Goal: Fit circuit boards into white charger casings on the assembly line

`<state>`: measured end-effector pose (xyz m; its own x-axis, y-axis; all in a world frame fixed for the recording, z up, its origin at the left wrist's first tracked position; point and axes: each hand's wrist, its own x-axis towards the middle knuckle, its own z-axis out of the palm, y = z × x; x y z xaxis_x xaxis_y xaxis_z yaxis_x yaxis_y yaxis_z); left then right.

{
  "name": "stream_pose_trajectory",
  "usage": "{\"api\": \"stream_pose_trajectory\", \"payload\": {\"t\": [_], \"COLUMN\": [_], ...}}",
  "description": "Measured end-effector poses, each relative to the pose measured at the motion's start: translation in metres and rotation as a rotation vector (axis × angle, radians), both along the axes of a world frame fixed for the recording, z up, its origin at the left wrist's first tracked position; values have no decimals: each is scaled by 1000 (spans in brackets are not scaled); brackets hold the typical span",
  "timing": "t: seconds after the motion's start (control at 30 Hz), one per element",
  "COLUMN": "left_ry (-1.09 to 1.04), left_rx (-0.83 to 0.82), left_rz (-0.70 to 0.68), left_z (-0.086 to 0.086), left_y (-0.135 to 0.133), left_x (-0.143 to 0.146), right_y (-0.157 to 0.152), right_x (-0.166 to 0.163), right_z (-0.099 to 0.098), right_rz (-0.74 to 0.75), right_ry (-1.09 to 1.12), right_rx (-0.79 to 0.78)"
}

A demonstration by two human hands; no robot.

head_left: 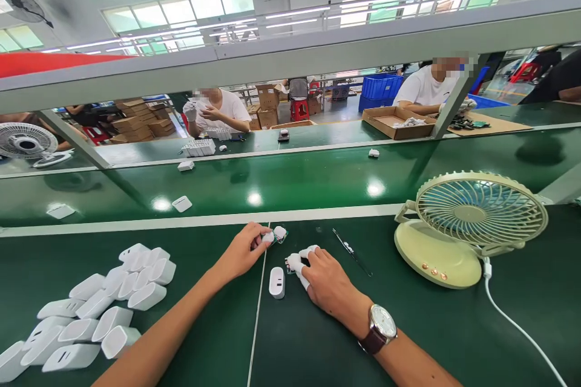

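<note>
My left hand (245, 251) is closed, its fingertips pinching a small green circuit board (281, 236) with a white part on it. White finger covers sit on fingertips of my right hand (329, 283), whose fingers curl around another small circuit board (287, 265) just above the table; most of that board is hidden. Between my hands stands a white charger housing (277, 283) with two dark slots. To the left lies a loose group of similar white housings (97, 302). A thin dark tool (351, 252), perhaps tweezers, rests beyond my right hand.
A yellow-green fan (438, 254) stands at the right, its white cable (512, 317) running toward me. Behind a pale ledge, a green conveyor belt (308, 184) carries several white pieces. Across it, people (229, 112) sit at work near an open carton (399, 123). A grey beam crosses overhead.
</note>
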<state>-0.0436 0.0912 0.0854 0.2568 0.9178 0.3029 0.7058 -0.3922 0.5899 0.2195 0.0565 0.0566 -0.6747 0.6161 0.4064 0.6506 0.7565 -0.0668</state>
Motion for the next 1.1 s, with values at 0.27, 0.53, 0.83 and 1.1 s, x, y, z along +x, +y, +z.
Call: {"api": "stream_pose_trajectory", "payload": {"t": [0.27, 0.53, 0.83, 1.1], "left_ry": [-124, -128, -112, -82], "left_rx": [-48, -116, 113, 126], "left_rz": [-113, -264, -282, -267], "left_z": [1, -23, -27, -25], "left_y": [-53, -74, -70, -74], "left_x": [3, 12, 1, 7], "right_y": [2, 1, -18, -23], "right_x": [2, -1, -16, -20], "right_z": [-8, 1, 16, 12], "right_rz": [-3, 93, 235, 128], "right_ry": [100, 356, 547, 387], "right_rx": [-61, -128, -60, 13]}}
